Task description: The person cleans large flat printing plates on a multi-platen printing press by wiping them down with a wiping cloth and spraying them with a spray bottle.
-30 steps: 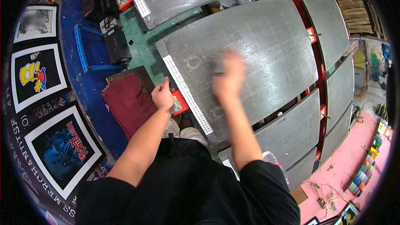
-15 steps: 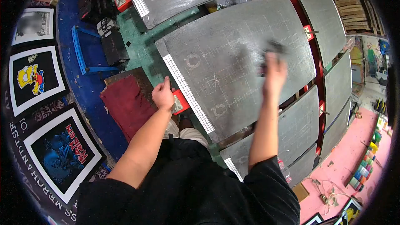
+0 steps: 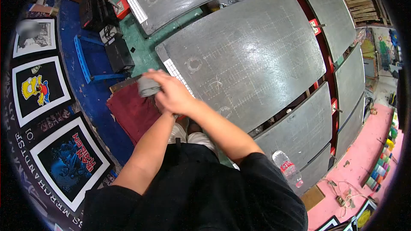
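Note:
My right hand (image 3: 177, 96) is across my body, its fingers closed round a grey, rolled-up wad (image 3: 149, 86) that looks like folded cloth. Beneath it, my left hand (image 3: 163, 105) is mostly covered, and its fingers are hidden. Both hands hover near the front edge of a grey printing board (image 3: 257, 51), close to the white gridded strip (image 3: 180, 75) along that edge. The board carries pale ruled lines and ring-shaped marks. Below the wad lies a dark red cloth (image 3: 132, 109).
More grey boards (image 3: 299, 119) stand around on red supports. A clear plastic bottle (image 3: 287, 169) lies on the near right one. A blue metal frame (image 3: 83, 60) and a black box (image 3: 119, 53) sit at left, beside framed prints (image 3: 40, 83). Paint bottles (image 3: 380, 169) line the pink floor.
My right hand has swept left from over the middle of the board to my left hand, bringing the grey wad with it. The left hand stays near the board's front edge.

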The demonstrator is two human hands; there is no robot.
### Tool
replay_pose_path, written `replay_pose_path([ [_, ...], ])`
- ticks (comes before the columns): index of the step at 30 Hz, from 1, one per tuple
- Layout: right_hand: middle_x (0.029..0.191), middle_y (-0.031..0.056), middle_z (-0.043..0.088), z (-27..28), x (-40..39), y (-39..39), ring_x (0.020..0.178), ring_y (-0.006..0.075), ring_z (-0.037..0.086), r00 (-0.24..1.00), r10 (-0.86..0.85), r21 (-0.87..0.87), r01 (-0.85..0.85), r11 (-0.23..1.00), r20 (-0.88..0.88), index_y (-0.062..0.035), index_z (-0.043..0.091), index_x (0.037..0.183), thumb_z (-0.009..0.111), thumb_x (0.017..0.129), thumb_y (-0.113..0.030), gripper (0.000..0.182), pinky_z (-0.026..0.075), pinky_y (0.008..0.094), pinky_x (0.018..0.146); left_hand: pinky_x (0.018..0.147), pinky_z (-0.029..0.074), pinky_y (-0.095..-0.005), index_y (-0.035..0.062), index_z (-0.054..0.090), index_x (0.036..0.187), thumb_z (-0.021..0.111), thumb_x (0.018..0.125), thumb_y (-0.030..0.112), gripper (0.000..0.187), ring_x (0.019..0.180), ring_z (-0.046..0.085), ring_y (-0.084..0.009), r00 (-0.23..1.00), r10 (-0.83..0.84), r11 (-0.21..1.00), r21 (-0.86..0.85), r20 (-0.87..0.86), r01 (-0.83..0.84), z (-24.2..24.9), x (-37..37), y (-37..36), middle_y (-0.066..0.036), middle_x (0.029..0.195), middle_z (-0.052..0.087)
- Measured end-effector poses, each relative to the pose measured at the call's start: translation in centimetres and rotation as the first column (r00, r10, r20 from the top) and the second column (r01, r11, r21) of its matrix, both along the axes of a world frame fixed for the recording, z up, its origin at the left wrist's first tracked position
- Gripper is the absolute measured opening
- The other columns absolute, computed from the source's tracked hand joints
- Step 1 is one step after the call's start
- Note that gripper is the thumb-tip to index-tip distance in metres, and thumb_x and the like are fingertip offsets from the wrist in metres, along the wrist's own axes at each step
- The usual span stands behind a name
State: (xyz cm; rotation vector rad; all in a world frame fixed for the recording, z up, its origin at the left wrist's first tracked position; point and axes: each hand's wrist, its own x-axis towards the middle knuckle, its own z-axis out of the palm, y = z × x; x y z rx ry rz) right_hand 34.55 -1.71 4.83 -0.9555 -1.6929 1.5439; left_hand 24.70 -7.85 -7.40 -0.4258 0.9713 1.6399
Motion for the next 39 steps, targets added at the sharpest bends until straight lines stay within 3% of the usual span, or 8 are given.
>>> replay_pose_path([
  [5, 0.151, 0.0133, 0.055, 2.1, 5.6, 0.9, 0.138, 0.0279, 0.053, 0.92, -0.333, -0.122, 0.313, 0.942, -0.209, -0.0099, 0.058, 0.144, 0.072, 0.084, -0.01, 0.061, 0.04, 0.0399, 0.116, 0.068, 0.056, -0.0399, -0.0041, 0.075, 0.079, 0.074, 0.096, 0.033, 0.041, 0.067, 0.065, -0.0191, 0.297, -0.637, 0.763, -0.636, -0.711, 0.115, -2.4, -0.4, -1.5, -0.006, 0.072, 0.071],
  [8, 0.135, 0.0125, 0.064, 1.4, 16.4, 2.2, 0.119, 0.0266, 0.065, 0.662, -0.728, -0.599, 0.513, 0.615, -0.18, -0.005, 0.057, 0.143, 0.07, 0.091, -0.012, 0.054, 0.051, 0.0354, 0.103, 0.057, 0.053, -0.0303, -0.0039, 0.07, 0.072, 0.075, 0.096, 0.029, 0.041, 0.057, 0.057, -0.0114, 0.506, -0.598, 0.772, -0.616, -0.622, 0.155, 1.1, 0.9, -0.3, -0.004, 0.066, 0.064],
  [11, 0.132, 0.017, 0.067, -5.9, 25.4, 2.9, 0.119, 0.0308, 0.067, 0.372, -0.899, 0.483, 0.758, 0.438, 0.231, -0.0035, 0.062, 0.129, 0.065, 0.091, 0.0, 0.039, 0.053, 0.0388, 0.102, 0.055, 0.053, -0.0288, -0.0031, 0.067, 0.069, 0.075, 0.096, 0.028, 0.042, 0.056, 0.054, -0.0086, 0.476, -0.617, 0.759, -0.633, -0.627, 0.151, 2.6, 1.0, -0.1, -0.002, 0.062, 0.058],
  [16, 0.142, 0.0165, 0.061, -4.3, 16.7, -2.0, 0.138, 0.0392, 0.052, 0.645, -0.492, 0.57, 0.105, 0.815, 0.585, -0.009, 0.066, 0.126, 0.061, 0.071, 0.006, 0.057, 0.039, 0.0523, 0.117, 0.055, 0.054, -0.028, -0.0038, 0.067, 0.071, 0.076, 0.095, 0.026, 0.04, 0.057, 0.057, -0.009, 0.523, -0.596, 0.769, -0.621, -0.609, 0.153, 1.3, 1.0, -0.3, -0.001, 0.062, 0.058],
  [19, 0.151, 0.0137, 0.053, -2.1, 11.6, -5.0, 0.145, 0.0383, 0.044, 0.725, -0.26, 0.495, -0.127, 0.86, 0.638, -0.0167, 0.063, 0.137, 0.07, 0.086, -0.017, 0.052, 0.033, 0.0537, 0.122, 0.056, 0.055, -0.0279, -0.0039, 0.068, 0.071, 0.076, 0.095, 0.026, 0.039, 0.057, 0.057, -0.0091, 0.48, -0.618, 0.757, -0.636, -0.623, 0.151, 2.7, 1.2, 0.6, -0.001, 0.063, 0.058],
  [27, 0.148, 0.0131, 0.054, -6.2, 5.3, 8.9, 0.141, 0.0396, 0.045, 0.758, -0.49, 0.729, 0.028, 0.684, 0.431, -0.0171, 0.063, 0.138, 0.066, 0.092, -0.019, 0.046, 0.035, 0.053, 0.119, 0.058, 0.056, -0.0301, -0.0057, 0.071, 0.077, 0.076, 0.094, 0.03, 0.04, 0.061, 0.061, -0.0108, 0.493, -0.595, 0.775, -0.615, -0.635, 0.143, 1.7, 1.0, -0.1, -0.004, 0.069, 0.064],
  [35, 0.156, 0.0093, 0.052, -3.7, 14.5, -17.1, 0.146, 0.0353, 0.044, 0.635, -0.315, 0.399, 0.012, 0.917, 0.706, -0.0216, 0.066, 0.14, 0.067, 0.084, -0.01, 0.057, 0.037, 0.0522, 0.118, 0.057, 0.052, -0.0287, -0.0031, 0.068, 0.069, 0.075, 0.096, 0.027, 0.041, 0.057, 0.058, -0.0094, 0.438, -0.616, 0.777, -0.595, -0.654, 0.204, 2.1, 0.8, -0.3, -0.002, 0.064, 0.062],
  [39, 0.159, 0.0117, 0.048, -3.5, 11.5, -11.9, 0.147, 0.0396, 0.042, 0.581, -0.368, 0.423, 0.045, 0.905, 0.726, -0.0213, 0.061, 0.146, 0.062, 0.09, -0.012, 0.056, 0.029, 0.0568, 0.121, 0.054, 0.05, -0.0274, -0.002, 0.066, 0.068, 0.074, 0.097, 0.026, 0.042, 0.056, 0.058, -0.0088, 0.472, -0.587, 0.803, -0.549, -0.657, 0.234, 0.8, 0.7, -1.3, -0.001, 0.063, 0.06],
])
